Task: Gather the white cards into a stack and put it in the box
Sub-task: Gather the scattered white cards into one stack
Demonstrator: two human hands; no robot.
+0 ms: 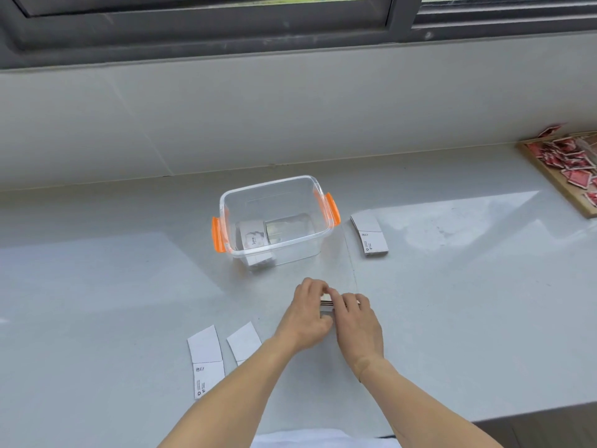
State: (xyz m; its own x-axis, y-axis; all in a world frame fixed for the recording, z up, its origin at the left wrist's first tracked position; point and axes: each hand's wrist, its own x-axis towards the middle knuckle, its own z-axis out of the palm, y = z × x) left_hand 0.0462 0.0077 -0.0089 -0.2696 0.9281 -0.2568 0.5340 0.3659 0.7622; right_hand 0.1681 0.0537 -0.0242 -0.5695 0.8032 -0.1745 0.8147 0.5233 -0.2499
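Note:
My left hand [308, 315] and my right hand [357, 321] are closed together around a small stack of white cards [327, 306], held on edge on the counter just in front of the box; only its striped edge shows between the fingers. The clear plastic box [323, 192] with orange latches stands behind the hands and holds some white cards at its left side. A white card [206, 360] lies flat at the near left, and a second one [244, 342] beside it is partly under my left forearm. Another white card pile [370, 232] lies right of the box.
A wooden tray [568, 192] with several red packets sits at the far right. The grey counter [468, 302] meets a tiled wall under a window at the back. The counter's front edge runs near the bottom right.

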